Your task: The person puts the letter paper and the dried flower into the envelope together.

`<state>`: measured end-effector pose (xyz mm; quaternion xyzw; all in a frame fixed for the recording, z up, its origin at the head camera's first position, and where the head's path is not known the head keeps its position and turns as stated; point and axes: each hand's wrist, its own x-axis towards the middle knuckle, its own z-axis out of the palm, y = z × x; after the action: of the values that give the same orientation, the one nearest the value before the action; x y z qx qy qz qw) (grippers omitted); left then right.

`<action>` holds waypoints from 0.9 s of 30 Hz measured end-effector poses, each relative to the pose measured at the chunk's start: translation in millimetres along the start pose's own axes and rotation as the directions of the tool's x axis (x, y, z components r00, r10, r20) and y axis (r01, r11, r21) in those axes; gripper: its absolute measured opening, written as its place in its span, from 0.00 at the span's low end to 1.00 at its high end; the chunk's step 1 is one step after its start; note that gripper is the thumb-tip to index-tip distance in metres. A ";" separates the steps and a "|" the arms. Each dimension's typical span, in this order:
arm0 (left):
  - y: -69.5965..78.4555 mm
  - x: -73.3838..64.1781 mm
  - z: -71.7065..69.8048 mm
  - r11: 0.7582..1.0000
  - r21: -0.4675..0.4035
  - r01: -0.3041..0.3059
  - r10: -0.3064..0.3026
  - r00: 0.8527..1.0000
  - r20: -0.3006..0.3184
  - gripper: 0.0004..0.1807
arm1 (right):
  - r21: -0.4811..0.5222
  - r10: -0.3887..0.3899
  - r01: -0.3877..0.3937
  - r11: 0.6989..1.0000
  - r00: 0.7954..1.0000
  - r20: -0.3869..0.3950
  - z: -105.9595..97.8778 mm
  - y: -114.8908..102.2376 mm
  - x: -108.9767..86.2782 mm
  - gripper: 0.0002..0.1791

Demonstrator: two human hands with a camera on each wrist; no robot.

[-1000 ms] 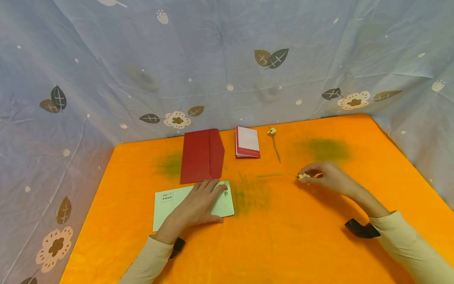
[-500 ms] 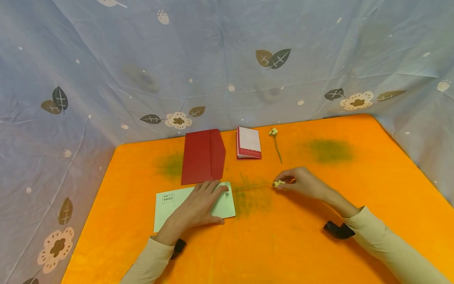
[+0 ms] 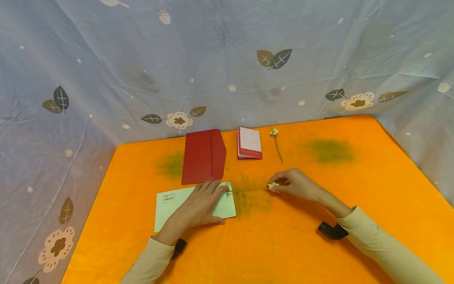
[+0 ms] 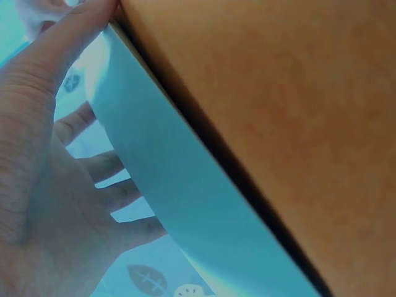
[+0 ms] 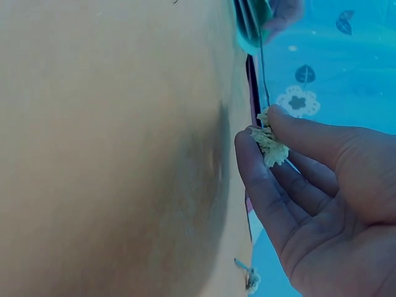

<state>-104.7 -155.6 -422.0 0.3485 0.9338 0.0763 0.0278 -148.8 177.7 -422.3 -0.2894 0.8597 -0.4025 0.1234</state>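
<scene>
My left hand [image 3: 196, 207] spans the pale green envelope [image 3: 170, 209], thumb at its near edge and fingers at its far edge. In the left wrist view the envelope [image 4: 167, 167] lies between thumb and fingers. Its right end gapes a little near the index finger. My right hand [image 3: 296, 184] pinches a small pale yellow flower [image 3: 272, 185] by its head, between thumb and index finger. The thin green stem points left, its tip at the envelope's right end; whether the tip is inside cannot be told. In the right wrist view the flower head [image 5: 272, 148] shows between the fingertips.
Behind the green envelope lies a red envelope [image 3: 198, 157] with its flap to the right. A folded white and red card [image 3: 250, 142] and a second yellow flower [image 3: 274, 133] lie at the back of the orange table [image 3: 269, 252]. Patterned cloth [image 3: 227, 71] walls in the table.
The right hand has moved left with the flower, bringing the stem tip up to the green envelope's right end. The left hand has stayed on the envelope.
</scene>
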 end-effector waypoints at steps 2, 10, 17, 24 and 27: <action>0.1 0.2 0.3 1.000 0.002 -0.001 0.001 1.000 -0.001 0.49 | 0.038 0.013 -0.013 0.999 1.000 0.015 0.9 -0.1 1.1 0.11; -0.3 0.4 0.9 1.000 0.004 -0.006 0.006 1.000 -0.003 0.50 | 0.205 0.069 -0.085 0.975 0.994 0.083 4.9 -0.6 7.0 0.14; -0.1 0.2 0.9 1.000 0.010 -0.010 0.010 1.000 -0.005 0.50 | 0.436 0.138 -0.197 0.878 0.977 0.165 12.4 0.3 10.2 0.19; 0.1 -0.3 0.4 1.000 0.003 -0.008 0.008 1.000 -0.006 0.50 | 0.538 0.245 -0.291 0.791 0.957 0.156 19.1 -1.2 11.4 0.21; -0.1 -0.7 0.3 1.000 0.003 -0.003 0.003 1.000 -0.006 0.50 | 0.543 0.279 -0.306 0.782 0.951 0.133 22.9 -2.7 12.6 0.21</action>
<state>-104.1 -156.1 -422.3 0.3499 0.9334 0.0760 0.0246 -147.6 154.5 -434.8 -0.1131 0.7361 -0.6046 0.2826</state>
